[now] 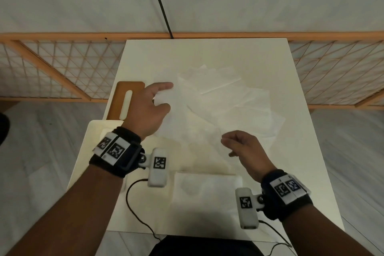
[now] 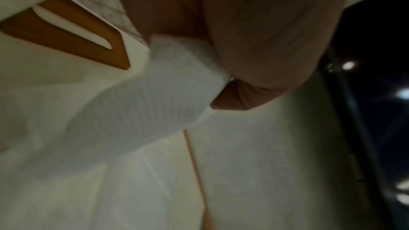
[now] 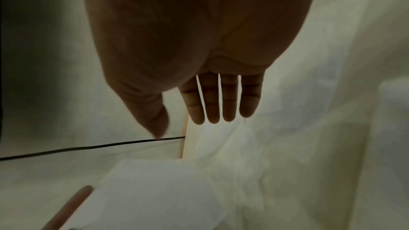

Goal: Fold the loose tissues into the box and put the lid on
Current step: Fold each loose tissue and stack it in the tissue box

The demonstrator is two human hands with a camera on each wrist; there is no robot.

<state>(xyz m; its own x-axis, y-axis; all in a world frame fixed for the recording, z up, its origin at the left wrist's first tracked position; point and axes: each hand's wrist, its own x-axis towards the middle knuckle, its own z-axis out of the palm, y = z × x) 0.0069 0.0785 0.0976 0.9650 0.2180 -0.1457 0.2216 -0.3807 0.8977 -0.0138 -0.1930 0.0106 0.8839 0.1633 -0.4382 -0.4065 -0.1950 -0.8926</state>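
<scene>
- Several loose tissues point(image 1: 224, 100) lie spread and overlapping across the middle of the white desk point(image 1: 291, 151), unfolded as far as can be seen.
- One tissue point(image 2: 155, 97) is off the pile: the left hand point(image 1: 149, 108) has a clenched grip on its edge, pinched between thumb and finger, and the sheet hangs down from there toward the desk.
- The right hand point(image 1: 245, 149) hovers over the near edge of the pile; the wrist view shows its fingers point(image 3: 230, 97) straight and slightly apart, a released grip with nothing in it.
- A pale box point(image 1: 93, 139) sits at the near left of the desk, mostly hidden by the left forearm; whether any tissue is inside cannot be told.
- The brown wooden lid point(image 1: 122, 97), with its long slot, lies flat on the desk beyond the box, just left of the left hand, so it is not yet on.
- A folded white stack point(image 1: 207, 185) lies near the front edge, just short of the right hand.
- Judging by this, the task is early: most tissues remain to be folded and packed, then the lid fitted.
</scene>
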